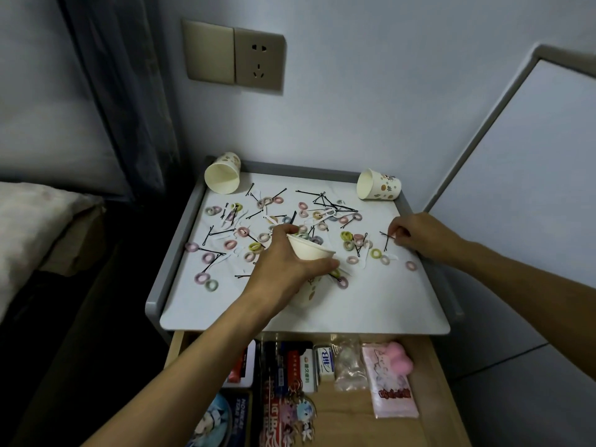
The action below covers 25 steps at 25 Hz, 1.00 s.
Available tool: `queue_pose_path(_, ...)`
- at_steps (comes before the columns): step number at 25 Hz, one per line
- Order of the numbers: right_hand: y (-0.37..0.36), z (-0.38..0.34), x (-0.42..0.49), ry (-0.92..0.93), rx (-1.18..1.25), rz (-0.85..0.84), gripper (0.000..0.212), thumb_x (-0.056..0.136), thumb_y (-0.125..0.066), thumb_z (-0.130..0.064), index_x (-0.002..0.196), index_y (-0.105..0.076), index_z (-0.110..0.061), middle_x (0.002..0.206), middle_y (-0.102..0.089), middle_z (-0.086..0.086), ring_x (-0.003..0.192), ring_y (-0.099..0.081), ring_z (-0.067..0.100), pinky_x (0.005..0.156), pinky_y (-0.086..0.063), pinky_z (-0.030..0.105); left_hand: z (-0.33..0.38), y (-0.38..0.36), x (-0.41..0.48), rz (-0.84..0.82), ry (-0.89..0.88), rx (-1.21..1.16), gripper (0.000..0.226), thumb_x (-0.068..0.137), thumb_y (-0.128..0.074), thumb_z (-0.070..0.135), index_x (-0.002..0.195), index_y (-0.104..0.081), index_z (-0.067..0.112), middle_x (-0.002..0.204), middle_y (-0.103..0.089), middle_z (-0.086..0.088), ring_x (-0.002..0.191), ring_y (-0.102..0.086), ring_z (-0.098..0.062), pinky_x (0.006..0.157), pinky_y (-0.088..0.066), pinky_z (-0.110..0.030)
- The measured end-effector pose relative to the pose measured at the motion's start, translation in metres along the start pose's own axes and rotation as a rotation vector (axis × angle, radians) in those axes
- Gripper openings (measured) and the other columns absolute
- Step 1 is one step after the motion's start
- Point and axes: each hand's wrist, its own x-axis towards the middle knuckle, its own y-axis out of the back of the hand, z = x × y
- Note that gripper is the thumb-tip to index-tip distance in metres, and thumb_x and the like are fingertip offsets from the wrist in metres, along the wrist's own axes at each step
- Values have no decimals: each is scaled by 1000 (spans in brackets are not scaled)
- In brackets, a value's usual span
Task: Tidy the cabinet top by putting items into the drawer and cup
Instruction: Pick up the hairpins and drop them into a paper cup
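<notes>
My left hand [283, 269] grips a paper cup [309, 250] near the middle of the white cabinet top [387, 301], tilted with its mouth toward the far side; a few small hair ties show inside it. My right hand [416, 233] pinches a black bobby pin [387, 237] at the right side of the top. Several pastel hair ties [230, 244] and black bobby pins [211, 253] lie scattered across the surface. Below the front edge, the wooden drawer [432, 398] stands open.
Two more paper cups lie on their sides at the back corners, one on the left [223, 174] and one on the right [379, 184]. The drawer holds small boxes, a pink packet [390, 382] and keychains [300, 411]. A grey raised rim [180, 227] borders the top. A bed stands to the left.
</notes>
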Motion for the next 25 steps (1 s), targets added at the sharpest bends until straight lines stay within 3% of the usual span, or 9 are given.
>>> queue_pose_path(3, -11, -2, -4, 49, 70, 49, 19, 91, -64, -12, 109, -70, -16, 91, -66, -4, 79, -58, 9, 76, -46, 22, 0, -3, -3, -6, -12, 7, 80, 68, -86, 36, 131, -37, 30, 107, -57, 12, 97, -61, -13, 83, -55, -36)
queue_pose_path(9, -16, -6, -4, 19, 58, 8, 5, 91, -64, -15, 91, -66, -19, 97, -61, 3, 84, -55, 14, 77, -52, 31, -2, -3, -5, -6, -13, -2, 78, 70, -85, 35, 133, -39, 29, 105, -56, 13, 92, -60, -10, 64, -45, -25)
queue_pose_path(13, -20, -5, -6, -66, 50, 1, 17, 95, -57, -15, 84, -53, -27, 94, -61, 3, 77, -58, 15, 70, -54, 35, -1, -3, -4, -10, -10, -14, 78, 69, -85, 36, 132, -39, 30, 108, -59, 8, 95, -61, -14, 66, -47, -28)
queue_pose_path(16, -11, -19, 3, -64, 212, 151, 5, 94, -60, -18, 94, -62, -22, 92, -65, 0, 80, -62, 16, 68, -49, 24, -3, -1, -1, 5, -12, -20, 79, 68, -86, 36, 132, -40, 29, 112, -61, 3, 98, -62, -18, 70, -50, -32)
queue_pose_path(18, -8, -34, 15, 3, 227, 169, 14, 90, -67, -18, 103, -71, -14, 94, -70, 0, 86, -62, 12, 72, -43, 18, -4, 0, 0, 12, -10, -17, 81, 67, -87, 37, 132, -40, 29, 113, -61, 2, 99, -63, -19, 77, -54, -37)
queue_pose_path(22, -15, -45, 26, 1, 204, 74, 12, 87, -70, -29, 92, -73, -19, 92, -71, 0, 86, -61, 15, 78, -51, 38, -4, 0, 2, 11, -9, -19, 85, 60, -88, 43, 130, -40, 29, 111, -62, 3, 97, -63, -19, 80, -56, -39)
queue_pose_path(25, -19, -43, 25, -28, 194, 61, 9, 87, -70, -24, 91, -71, -16, 91, -67, 0, 87, -59, 16, 72, -47, 32, -5, 1, 3, 13, -7, -19, 87, 57, -87, 45, 130, -41, 29, 111, -62, 4, 98, -63, -18, 81, -56, -40)
